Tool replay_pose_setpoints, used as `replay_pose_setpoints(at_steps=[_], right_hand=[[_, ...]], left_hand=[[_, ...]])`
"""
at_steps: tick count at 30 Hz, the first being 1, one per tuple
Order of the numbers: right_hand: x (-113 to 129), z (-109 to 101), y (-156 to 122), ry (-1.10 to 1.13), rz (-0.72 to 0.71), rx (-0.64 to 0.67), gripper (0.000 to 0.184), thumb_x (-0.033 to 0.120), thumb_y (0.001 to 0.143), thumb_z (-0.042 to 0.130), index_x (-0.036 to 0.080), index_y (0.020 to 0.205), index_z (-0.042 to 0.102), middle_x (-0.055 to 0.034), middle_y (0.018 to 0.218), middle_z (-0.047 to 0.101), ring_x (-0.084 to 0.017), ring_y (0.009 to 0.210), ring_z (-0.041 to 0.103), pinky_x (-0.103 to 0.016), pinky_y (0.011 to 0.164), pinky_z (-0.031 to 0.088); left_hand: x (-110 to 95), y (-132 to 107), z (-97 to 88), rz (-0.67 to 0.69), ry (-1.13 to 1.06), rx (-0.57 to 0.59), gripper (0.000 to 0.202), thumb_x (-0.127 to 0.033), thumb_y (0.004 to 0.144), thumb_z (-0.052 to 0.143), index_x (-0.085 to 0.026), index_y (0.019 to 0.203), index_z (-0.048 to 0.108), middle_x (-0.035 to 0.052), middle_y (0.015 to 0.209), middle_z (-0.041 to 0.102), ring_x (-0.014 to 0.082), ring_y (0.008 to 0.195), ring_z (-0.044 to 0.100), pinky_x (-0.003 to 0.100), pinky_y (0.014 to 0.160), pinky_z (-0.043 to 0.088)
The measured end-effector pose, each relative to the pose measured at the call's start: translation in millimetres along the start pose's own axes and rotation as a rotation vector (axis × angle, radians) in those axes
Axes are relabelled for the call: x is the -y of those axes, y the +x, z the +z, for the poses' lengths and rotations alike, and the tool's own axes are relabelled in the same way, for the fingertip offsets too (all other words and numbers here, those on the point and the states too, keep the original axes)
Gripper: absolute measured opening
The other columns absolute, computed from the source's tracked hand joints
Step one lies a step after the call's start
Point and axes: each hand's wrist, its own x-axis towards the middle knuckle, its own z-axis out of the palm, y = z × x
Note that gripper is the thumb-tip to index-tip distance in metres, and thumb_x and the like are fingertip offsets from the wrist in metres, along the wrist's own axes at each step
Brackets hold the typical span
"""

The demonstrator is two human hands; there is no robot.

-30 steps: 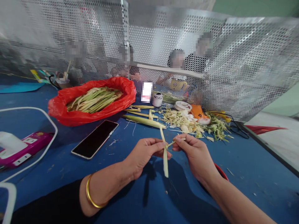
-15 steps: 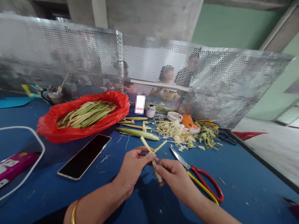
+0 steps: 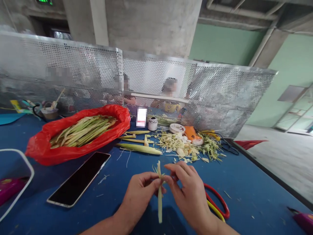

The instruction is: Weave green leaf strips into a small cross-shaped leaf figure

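My left hand (image 3: pixel 139 195) and my right hand (image 3: pixel 188 192) meet over the blue table (image 3: pixel 244 182), both pinched on a thin pale-green leaf strip (image 3: pixel 159 202) that stands upright between them. Its frayed top pokes above my fingers and its lower end hangs below. Red-and-yellow scissors (image 3: pixel 218 207) lie on the table just behind my right hand, partly hidden by it.
A red plastic bag (image 3: pixel 49 150) full of green strips sits at the left, a dark phone (image 3: pixel 78 179) in front of it. Loose stalks (image 3: pixel 139 148) and a heap of trimmings (image 3: pixel 188 147) lie ahead. A perforated metal screen (image 3: pixel 220 98) closes the far edge; people sit behind it.
The view has tilted up. My hands have drawn closer together and turned the strip from slanted to upright; my right hand now covers more of the scissors.
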Motion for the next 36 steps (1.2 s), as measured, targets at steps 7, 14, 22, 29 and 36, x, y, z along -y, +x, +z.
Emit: replay_pose_setpoints(at_steps=[7, 14, 22, 29, 36], right_hand=[[3.5, 3.5, -0.1, 0.049, -0.067, 0.022, 0.022, 0.011, 0.088, 0.054, 0.020, 0.068, 0.055, 0.0033, 0.066, 0.057, -0.013, 0.065, 0.051, -0.029, 0.069, 0.033], [-7.6, -1.5, 6.6, 0.073, 0.016, -0.025, 0.010, 0.022, 0.090, 0.056, 0.024, 0.087, 0.065, 0.0008, 0.084, 0.067, -0.017, 0.082, 0.059, -0.031, 0.078, 0.039], [-13.2, -5.5, 10.1, 0.170, 0.326, 0.192, 0.022, 0.041, 0.087, 0.054, 0.021, 0.079, 0.061, -0.0002, 0.069, 0.065, -0.017, 0.065, 0.059, -0.027, 0.059, 0.043], [-13.9, 2.5, 7.0, 0.338, 0.442, 0.364, 0.024, 0.037, 0.086, 0.052, 0.020, 0.073, 0.061, 0.0012, 0.060, 0.061, -0.015, 0.056, 0.056, -0.026, 0.055, 0.044], [-15.7, -2.0, 6.9, 0.188, 0.324, 0.302, 0.021, 0.034, 0.089, 0.050, 0.022, 0.077, 0.063, 0.0010, 0.063, 0.060, -0.015, 0.060, 0.053, -0.025, 0.056, 0.042]], left_hand=[[1.6, -8.6, 3.5, 0.100, 0.270, 0.128, 0.030, -0.034, 0.080, 0.057, -0.015, 0.060, 0.069, 0.0023, 0.062, 0.066, 0.0153, 0.063, 0.055, 0.024, 0.061, 0.040], [1.3, -5.2, 3.6, -0.100, 0.028, 0.087, 0.036, -0.049, 0.071, 0.067, -0.013, 0.072, 0.069, 0.0062, 0.064, 0.070, 0.0187, 0.064, 0.062, 0.027, 0.064, 0.045], [-10.7, -1.7, 0.1, -0.094, -0.340, -0.065, 0.033, -0.038, 0.074, 0.069, -0.017, 0.100, 0.069, 0.0077, 0.091, 0.075, 0.0202, 0.090, 0.068, 0.031, 0.094, 0.043], [-10.1, -1.5, -0.1, -0.151, -0.318, -0.092, 0.032, -0.033, 0.077, 0.066, -0.017, 0.104, 0.069, 0.0070, 0.091, 0.075, 0.0193, 0.090, 0.068, 0.031, 0.091, 0.044], [-7.0, 2.1, -4.1, -0.160, -0.232, -0.122, 0.037, -0.029, 0.067, 0.077, -0.012, 0.099, 0.070, 0.0078, 0.076, 0.074, 0.0179, 0.065, 0.068, 0.031, 0.072, 0.052]])
